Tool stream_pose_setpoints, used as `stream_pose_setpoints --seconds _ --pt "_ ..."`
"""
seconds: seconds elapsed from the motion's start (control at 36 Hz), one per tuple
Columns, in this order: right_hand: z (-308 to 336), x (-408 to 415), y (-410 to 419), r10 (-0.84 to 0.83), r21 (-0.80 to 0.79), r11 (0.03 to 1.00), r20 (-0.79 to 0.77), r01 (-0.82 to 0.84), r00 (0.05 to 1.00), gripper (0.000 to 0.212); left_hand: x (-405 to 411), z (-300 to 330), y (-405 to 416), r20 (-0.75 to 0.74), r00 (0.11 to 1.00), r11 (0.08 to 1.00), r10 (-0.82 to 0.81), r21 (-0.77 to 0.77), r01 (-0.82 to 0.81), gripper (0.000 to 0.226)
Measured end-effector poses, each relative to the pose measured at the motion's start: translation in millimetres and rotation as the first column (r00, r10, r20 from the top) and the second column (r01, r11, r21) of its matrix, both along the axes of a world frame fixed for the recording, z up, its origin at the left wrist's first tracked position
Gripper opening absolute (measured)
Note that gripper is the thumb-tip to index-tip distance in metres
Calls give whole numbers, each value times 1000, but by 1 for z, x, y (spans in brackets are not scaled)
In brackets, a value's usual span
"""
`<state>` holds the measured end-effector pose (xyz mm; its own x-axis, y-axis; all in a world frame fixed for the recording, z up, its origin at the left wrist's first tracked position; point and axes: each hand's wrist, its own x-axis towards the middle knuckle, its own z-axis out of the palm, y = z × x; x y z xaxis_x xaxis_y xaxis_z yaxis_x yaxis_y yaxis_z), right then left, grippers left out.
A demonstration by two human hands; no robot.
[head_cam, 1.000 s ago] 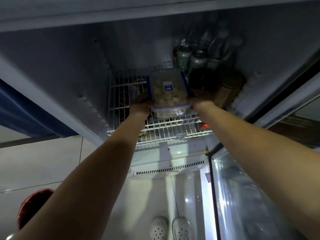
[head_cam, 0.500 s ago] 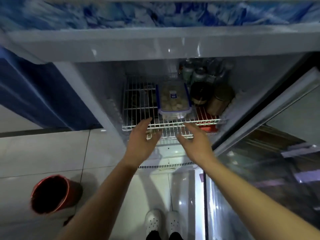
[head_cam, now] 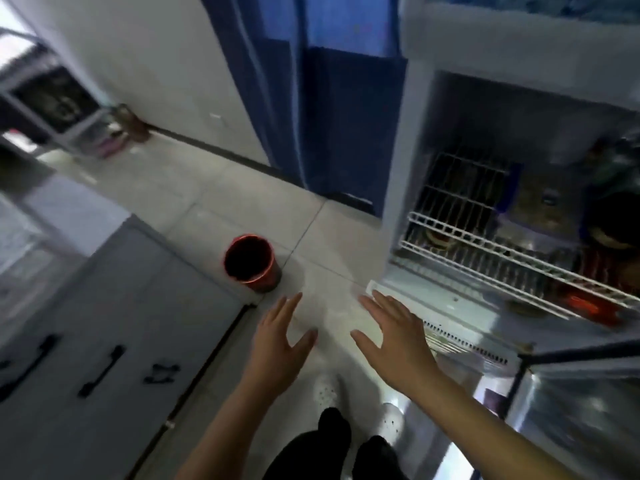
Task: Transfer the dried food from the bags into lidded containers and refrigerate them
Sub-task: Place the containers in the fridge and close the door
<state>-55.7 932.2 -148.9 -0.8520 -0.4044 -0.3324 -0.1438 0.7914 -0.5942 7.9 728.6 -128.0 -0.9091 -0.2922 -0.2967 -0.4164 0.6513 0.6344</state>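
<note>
The clear lidded container (head_cam: 542, 202) of pale dried food with blue clips sits on the white wire shelf (head_cam: 485, 251) inside the open fridge at the right. My left hand (head_cam: 280, 344) and my right hand (head_cam: 394, 341) hover over the tiled floor in front of the fridge, fingers straight and spread, holding nothing. Both are well clear of the shelf. The view is blurred.
A red bucket (head_cam: 251, 263) stands on the floor left of the fridge. A grey cabinet (head_cam: 86, 341) with black handles fills the lower left. A blue curtain (head_cam: 311, 98) hangs behind. The glass fridge door (head_cam: 571, 410) stands open at lower right. Jars and cans (head_cam: 609, 233) sit beside the container.
Both hands let go of the container on the shelf and drew back and down out of the fridge. The view swung left toward the floor and cabinet.
</note>
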Motion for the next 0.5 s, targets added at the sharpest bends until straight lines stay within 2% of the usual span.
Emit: stream_pose_setpoints --seconds 0.22,0.33,0.5 --pt "27 38 -108 286 56 957 -30 -285 958 61 73 29 -90 -25 967 961 254 -109 -255 69" --pt "47 60 -168 332 52 943 -66 -329 941 61 117 41 -136 -41 942 936 333 -104 -335 69" --pt "61 111 -261 347 -40 936 -71 -350 935 58 198 44 -219 -83 866 867 492 -46 -497 69"
